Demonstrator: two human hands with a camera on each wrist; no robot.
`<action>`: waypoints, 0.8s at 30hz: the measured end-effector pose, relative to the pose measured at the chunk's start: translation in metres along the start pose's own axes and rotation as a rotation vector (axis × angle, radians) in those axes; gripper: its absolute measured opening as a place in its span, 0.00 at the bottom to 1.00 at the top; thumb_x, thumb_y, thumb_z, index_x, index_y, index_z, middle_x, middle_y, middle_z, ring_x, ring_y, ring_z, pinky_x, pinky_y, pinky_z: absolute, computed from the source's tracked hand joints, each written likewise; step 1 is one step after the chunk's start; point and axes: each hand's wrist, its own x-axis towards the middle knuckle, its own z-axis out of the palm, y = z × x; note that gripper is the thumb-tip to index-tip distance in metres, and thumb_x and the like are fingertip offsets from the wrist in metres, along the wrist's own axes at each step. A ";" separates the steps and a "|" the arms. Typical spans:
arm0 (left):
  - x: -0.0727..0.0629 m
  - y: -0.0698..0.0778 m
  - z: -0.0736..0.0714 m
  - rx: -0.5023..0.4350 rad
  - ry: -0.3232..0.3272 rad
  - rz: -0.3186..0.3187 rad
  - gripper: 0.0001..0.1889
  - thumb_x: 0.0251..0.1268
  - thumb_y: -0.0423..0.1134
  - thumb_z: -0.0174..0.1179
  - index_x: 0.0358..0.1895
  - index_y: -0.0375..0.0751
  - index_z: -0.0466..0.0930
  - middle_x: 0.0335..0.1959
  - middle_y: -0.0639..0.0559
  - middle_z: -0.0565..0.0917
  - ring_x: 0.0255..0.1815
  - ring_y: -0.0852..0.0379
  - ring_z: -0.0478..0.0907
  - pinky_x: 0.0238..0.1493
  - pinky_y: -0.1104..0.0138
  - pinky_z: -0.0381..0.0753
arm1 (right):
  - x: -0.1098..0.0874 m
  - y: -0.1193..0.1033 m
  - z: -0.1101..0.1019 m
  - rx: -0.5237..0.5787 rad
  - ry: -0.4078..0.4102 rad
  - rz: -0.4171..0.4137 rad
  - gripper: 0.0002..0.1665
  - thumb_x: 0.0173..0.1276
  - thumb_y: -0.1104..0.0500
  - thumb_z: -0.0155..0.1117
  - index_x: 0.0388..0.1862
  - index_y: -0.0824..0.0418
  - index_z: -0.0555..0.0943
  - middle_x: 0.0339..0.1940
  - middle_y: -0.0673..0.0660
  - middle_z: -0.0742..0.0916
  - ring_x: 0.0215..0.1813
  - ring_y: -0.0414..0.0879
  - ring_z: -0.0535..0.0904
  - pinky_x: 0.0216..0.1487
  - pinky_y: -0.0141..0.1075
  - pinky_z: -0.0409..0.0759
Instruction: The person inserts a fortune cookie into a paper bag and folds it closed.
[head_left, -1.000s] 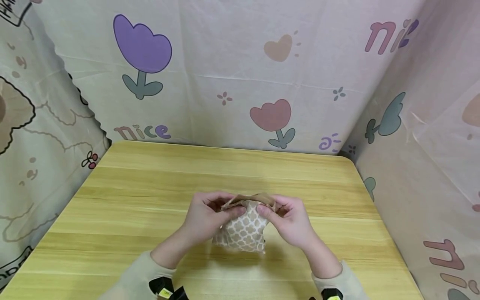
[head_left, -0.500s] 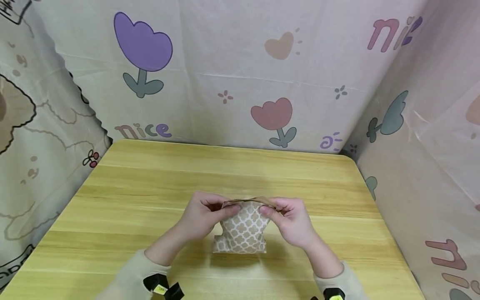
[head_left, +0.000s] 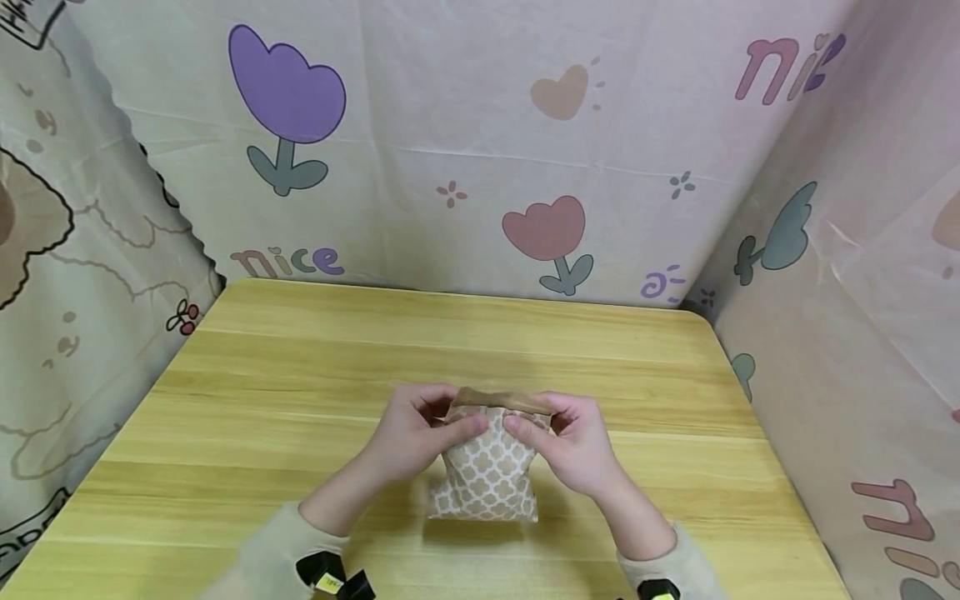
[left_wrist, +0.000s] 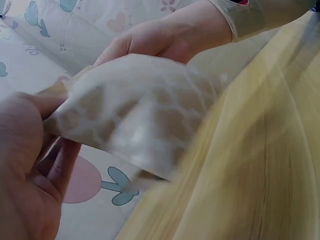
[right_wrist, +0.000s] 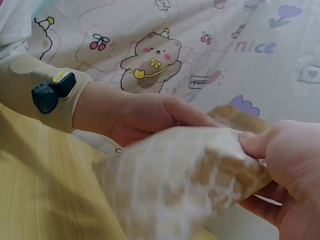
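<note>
A small paper bag [head_left: 491, 475], tan with a white lattice pattern, is held up over the wooden table near its front middle. My left hand [head_left: 411, 433] pinches the bag's upper left edge, thumb on the near face and fingers behind. On the upper right edge, my right hand [head_left: 576, 440] grips in the same way. The plain brown inside of the paper shows along the top between both hands. In the left wrist view the bag [left_wrist: 135, 110] is blurred and bulges. The right wrist view shows the bag [right_wrist: 175, 180] creased under the right thumb. Its contents are hidden.
The wooden table [head_left: 337, 350] extends around the hands. A printed cloth [head_left: 420, 108] hangs behind it and along both sides. Each sleeve carries a small black device, such as the wrist camera [head_left: 322, 570] on the left.
The bag's top went from gaping to pressed flat, and its brown edge now stands up in a strip. Both thumbs have come closer together, and the bag's bottom sits slightly lower in view.
</note>
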 end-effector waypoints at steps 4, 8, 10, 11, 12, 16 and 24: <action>0.000 0.001 0.001 0.000 -0.069 -0.063 0.13 0.62 0.29 0.77 0.49 0.39 0.92 0.36 0.48 0.92 0.26 0.56 0.83 0.22 0.70 0.82 | 0.001 0.002 0.001 -0.007 -0.017 -0.029 0.09 0.65 0.77 0.72 0.43 0.70 0.89 0.40 0.61 0.93 0.40 0.49 0.89 0.39 0.37 0.88; 0.000 0.005 0.003 0.026 -0.075 -0.096 0.08 0.61 0.32 0.78 0.44 0.40 0.93 0.31 0.49 0.91 0.21 0.59 0.78 0.19 0.72 0.76 | 0.001 0.000 0.000 -0.008 -0.031 -0.017 0.08 0.66 0.77 0.71 0.39 0.68 0.90 0.36 0.61 0.92 0.36 0.46 0.87 0.34 0.35 0.86; 0.000 0.006 0.003 0.030 -0.067 -0.109 0.07 0.62 0.33 0.77 0.42 0.40 0.93 0.31 0.48 0.91 0.20 0.61 0.75 0.18 0.74 0.73 | 0.001 -0.001 -0.001 -0.007 -0.029 -0.003 0.07 0.66 0.76 0.72 0.38 0.67 0.90 0.35 0.60 0.92 0.35 0.44 0.87 0.33 0.34 0.86; 0.000 0.006 0.003 0.029 -0.065 -0.111 0.07 0.63 0.33 0.77 0.42 0.40 0.93 0.31 0.47 0.91 0.20 0.61 0.76 0.18 0.74 0.73 | 0.001 -0.002 -0.001 -0.004 -0.031 0.001 0.07 0.66 0.76 0.72 0.39 0.68 0.89 0.35 0.61 0.92 0.36 0.44 0.87 0.34 0.34 0.86; 0.000 0.007 0.004 0.027 -0.065 -0.110 0.07 0.63 0.33 0.76 0.43 0.39 0.93 0.32 0.47 0.91 0.20 0.62 0.74 0.18 0.74 0.72 | 0.001 -0.002 -0.001 0.001 -0.032 0.006 0.07 0.67 0.76 0.71 0.40 0.69 0.89 0.36 0.61 0.92 0.36 0.45 0.87 0.35 0.35 0.87; 0.001 0.007 0.003 0.030 -0.068 -0.089 0.07 0.68 0.32 0.73 0.46 0.38 0.93 0.25 0.48 0.88 0.17 0.63 0.70 0.15 0.74 0.68 | 0.001 -0.003 -0.003 0.033 -0.033 0.044 0.07 0.68 0.76 0.70 0.43 0.71 0.89 0.38 0.62 0.92 0.36 0.46 0.89 0.35 0.37 0.89; -0.001 0.005 -0.005 0.022 -0.099 -0.033 0.08 0.77 0.28 0.62 0.49 0.31 0.91 0.29 0.48 0.89 0.26 0.55 0.85 0.26 0.64 0.86 | 0.001 -0.009 -0.012 0.037 -0.103 0.073 0.11 0.74 0.74 0.64 0.52 0.74 0.87 0.41 0.63 0.92 0.38 0.50 0.91 0.38 0.44 0.91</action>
